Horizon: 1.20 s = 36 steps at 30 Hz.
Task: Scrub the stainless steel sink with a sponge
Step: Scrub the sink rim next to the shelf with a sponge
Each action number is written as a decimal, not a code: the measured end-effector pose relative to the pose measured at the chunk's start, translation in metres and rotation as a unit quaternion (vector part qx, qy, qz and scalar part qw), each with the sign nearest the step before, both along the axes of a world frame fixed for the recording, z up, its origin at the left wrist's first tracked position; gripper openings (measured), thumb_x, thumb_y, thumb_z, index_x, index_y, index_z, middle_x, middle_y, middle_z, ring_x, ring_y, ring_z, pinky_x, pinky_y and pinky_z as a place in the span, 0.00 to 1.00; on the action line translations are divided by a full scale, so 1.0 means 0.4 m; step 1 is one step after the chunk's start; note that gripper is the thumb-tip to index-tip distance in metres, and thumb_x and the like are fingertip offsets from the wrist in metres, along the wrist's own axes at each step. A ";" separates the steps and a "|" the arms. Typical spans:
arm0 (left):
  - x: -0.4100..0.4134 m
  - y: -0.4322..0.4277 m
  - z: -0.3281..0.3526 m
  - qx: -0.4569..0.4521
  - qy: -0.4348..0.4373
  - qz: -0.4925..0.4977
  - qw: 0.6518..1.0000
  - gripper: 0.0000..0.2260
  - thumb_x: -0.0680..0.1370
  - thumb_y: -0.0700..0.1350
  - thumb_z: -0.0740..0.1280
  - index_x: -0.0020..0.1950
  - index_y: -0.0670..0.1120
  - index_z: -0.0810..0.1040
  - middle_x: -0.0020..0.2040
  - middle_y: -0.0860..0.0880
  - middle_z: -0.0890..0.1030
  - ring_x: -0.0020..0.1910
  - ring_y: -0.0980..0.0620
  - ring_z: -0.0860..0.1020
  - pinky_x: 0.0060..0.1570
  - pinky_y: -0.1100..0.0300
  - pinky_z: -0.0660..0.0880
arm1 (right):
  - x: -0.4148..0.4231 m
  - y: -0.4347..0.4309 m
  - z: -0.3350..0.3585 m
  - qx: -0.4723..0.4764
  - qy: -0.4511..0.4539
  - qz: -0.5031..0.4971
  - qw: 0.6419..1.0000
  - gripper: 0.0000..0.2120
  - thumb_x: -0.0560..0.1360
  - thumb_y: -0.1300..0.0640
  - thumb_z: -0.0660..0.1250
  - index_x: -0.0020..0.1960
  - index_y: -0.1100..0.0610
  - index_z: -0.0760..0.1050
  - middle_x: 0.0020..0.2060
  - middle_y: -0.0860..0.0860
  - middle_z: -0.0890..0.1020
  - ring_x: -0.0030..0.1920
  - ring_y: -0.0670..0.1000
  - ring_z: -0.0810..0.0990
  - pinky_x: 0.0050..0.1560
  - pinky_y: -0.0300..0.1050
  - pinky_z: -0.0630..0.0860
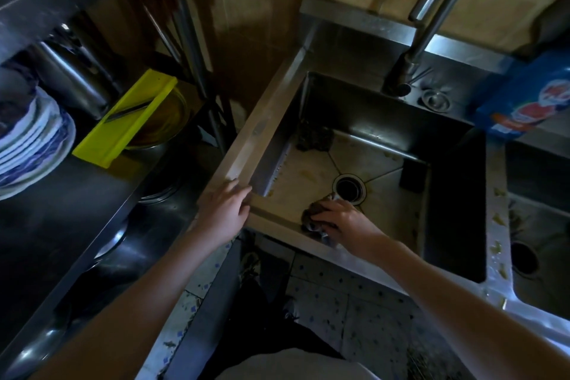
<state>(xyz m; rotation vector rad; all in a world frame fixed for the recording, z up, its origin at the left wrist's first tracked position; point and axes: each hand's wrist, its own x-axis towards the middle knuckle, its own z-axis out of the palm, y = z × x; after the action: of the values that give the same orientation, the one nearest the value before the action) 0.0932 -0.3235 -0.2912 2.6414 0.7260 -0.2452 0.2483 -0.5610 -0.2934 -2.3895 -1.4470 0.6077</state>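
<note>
A stainless steel sink (pixel 262 129) fills the middle of the head view, its floor stained yellowish around the round drain (pixel 349 188). My right hand (pixel 345 222) is down inside the basin, pressing a dark sponge (pixel 311 217) against the floor near the front wall, just left of the drain. My left hand (pixel 226 210) rests flat on the sink's front left corner rim, holding nothing. A dark clump of scouring material (pixel 314 139) lies in the basin's back left corner.
A curved faucet (pixel 425 25) rises at the back. A blue packet (pixel 530 95) sits on the right rim beside a second basin (pixel 543 225). Left counter holds stacked blue-white plates (pixel 34 145), a yellow slicer (pixel 126 120) and metal pots. A dark block (pixel 413 177) stands in the basin.
</note>
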 end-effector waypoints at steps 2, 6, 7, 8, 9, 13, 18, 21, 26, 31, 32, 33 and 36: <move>0.005 -0.012 -0.002 -0.005 -0.004 -0.009 1.000 0.20 0.79 0.50 0.60 0.72 0.52 0.65 0.75 0.49 0.61 0.73 0.46 0.60 0.70 0.46 0.59 | 0.006 -0.043 0.008 -0.021 0.008 -0.019 1.000 0.15 0.76 0.59 0.65 0.62 0.52 0.77 0.65 0.49 0.74 0.64 0.55 0.69 0.67 0.48 0.67; 0.021 -0.028 0.005 -0.027 -0.018 -0.024 0.999 0.20 0.80 0.49 0.60 0.72 0.51 0.66 0.75 0.48 0.61 0.72 0.46 0.61 0.69 0.47 0.59 | 0.016 -0.093 0.028 -0.063 0.028 -0.054 0.996 0.16 0.77 0.57 0.65 0.65 0.53 0.75 0.67 0.50 0.72 0.66 0.54 0.69 0.68 0.49 0.67; 0.025 -0.030 0.008 -0.026 -0.021 -0.029 0.999 0.20 0.80 0.49 0.60 0.72 0.52 0.66 0.75 0.49 0.61 0.72 0.46 0.62 0.69 0.47 0.59 | 0.014 -0.093 0.033 -0.066 0.034 -0.067 0.995 0.17 0.77 0.57 0.65 0.65 0.53 0.75 0.67 0.50 0.72 0.66 0.54 0.69 0.68 0.49 0.67; 0.030 -0.031 0.010 -0.024 -0.024 -0.034 0.999 0.20 0.80 0.49 0.60 0.71 0.52 0.66 0.74 0.49 0.62 0.71 0.46 0.63 0.69 0.47 0.61 | 0.011 -0.088 0.037 -0.064 0.037 -0.079 0.994 0.17 0.77 0.57 0.65 0.66 0.53 0.74 0.67 0.51 0.72 0.66 0.54 0.69 0.68 0.48 0.67; 0.035 -0.031 0.013 -0.022 -0.028 -0.039 0.999 0.19 0.79 0.49 0.60 0.71 0.52 0.66 0.74 0.49 0.62 0.71 0.46 0.64 0.68 0.47 0.62 | 0.006 -0.075 0.040 -0.059 0.039 -0.086 0.994 0.17 0.77 0.58 0.64 0.66 0.53 0.74 0.66 0.51 0.72 0.66 0.54 0.69 0.67 0.47 0.67; 0.049 -0.012 0.018 -0.019 -0.032 -0.061 0.997 0.19 0.79 0.49 0.60 0.71 0.52 0.67 0.74 0.48 0.63 0.71 0.45 0.64 0.69 0.47 0.62 | -0.031 0.017 0.043 -0.018 0.060 -0.080 0.995 0.16 0.78 0.60 0.62 0.65 0.54 0.75 0.64 0.52 0.74 0.64 0.55 0.70 0.66 0.47 0.67; 0.038 0.045 0.020 -0.031 -0.027 -0.067 0.997 0.21 0.78 0.46 0.62 0.72 0.51 0.66 0.74 0.47 0.62 0.72 0.46 0.61 0.69 0.47 0.62 | -0.102 0.161 0.041 0.031 0.050 -0.049 0.997 0.16 0.78 0.61 0.62 0.64 0.54 0.76 0.66 0.52 0.73 0.65 0.56 0.68 0.66 0.47 0.63; 0.029 0.078 0.020 -0.027 -0.029 -0.079 0.996 0.21 0.78 0.44 0.62 0.71 0.49 0.67 0.74 0.46 0.63 0.72 0.45 0.62 0.68 0.47 0.63 | -0.136 0.215 0.038 0.025 0.023 -0.013 0.999 0.17 0.77 0.61 0.62 0.65 0.54 0.75 0.68 0.52 0.72 0.66 0.59 0.67 0.67 0.57 0.65; 0.031 0.098 0.013 -0.038 -0.022 -0.099 0.994 0.19 0.79 0.48 0.60 0.71 0.50 0.66 0.75 0.46 0.62 0.72 0.45 0.62 0.68 0.47 0.64 | -0.144 0.181 0.025 0.015 0.022 -0.023 0.999 0.16 0.76 0.59 0.65 0.64 0.53 0.76 0.68 0.51 0.72 0.69 0.57 0.65 0.71 0.54 0.62; 0.051 0.070 0.001 -0.059 -0.012 -0.108 0.992 0.19 0.80 0.49 0.60 0.72 0.52 0.65 0.75 0.48 0.61 0.72 0.46 0.61 0.68 0.49 0.63 | -0.139 0.064 0.028 -0.006 0.012 -0.102 0.995 0.15 0.76 0.58 0.66 0.63 0.52 0.77 0.67 0.50 0.73 0.70 0.57 0.64 0.73 0.53 0.60; 0.057 0.062 -0.002 -0.057 -0.013 -0.112 0.992 0.19 0.80 0.48 0.60 0.71 0.52 0.66 0.75 0.48 0.61 0.72 0.46 0.61 0.68 0.50 0.62 | -0.141 0.035 0.033 -0.012 0.007 -0.118 0.993 0.16 0.76 0.58 0.66 0.63 0.52 0.77 0.68 0.50 0.73 0.71 0.57 0.63 0.73 0.53 0.60; 0.063 0.054 -0.004 -0.065 -0.012 -0.116 0.991 0.20 0.80 0.48 0.60 0.71 0.52 0.66 0.75 0.49 0.61 0.72 0.47 0.61 0.68 0.52 0.63 | -0.144 0.007 0.039 -0.017 0.002 -0.136 0.990 0.16 0.76 0.58 0.66 0.63 0.51 0.77 0.68 0.49 0.73 0.71 0.57 0.63 0.73 0.54 0.61; 0.078 0.028 -0.015 -0.132 0.003 -0.124 0.983 0.20 0.80 0.45 0.60 0.72 0.49 0.65 0.76 0.48 0.57 0.73 0.47 0.59 0.68 0.54 0.61 | -0.155 -0.071 0.057 -0.008 -0.022 -0.193 0.981 0.15 0.75 0.57 0.68 0.60 0.49 0.78 0.66 0.45 0.74 0.72 0.56 0.64 0.72 0.55 0.61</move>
<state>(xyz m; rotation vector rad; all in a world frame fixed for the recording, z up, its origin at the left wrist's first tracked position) 0.1246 -0.3122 -0.2972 2.4716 0.3358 -0.3894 0.1863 -0.5893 -0.2708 -2.6104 -0.9503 0.4720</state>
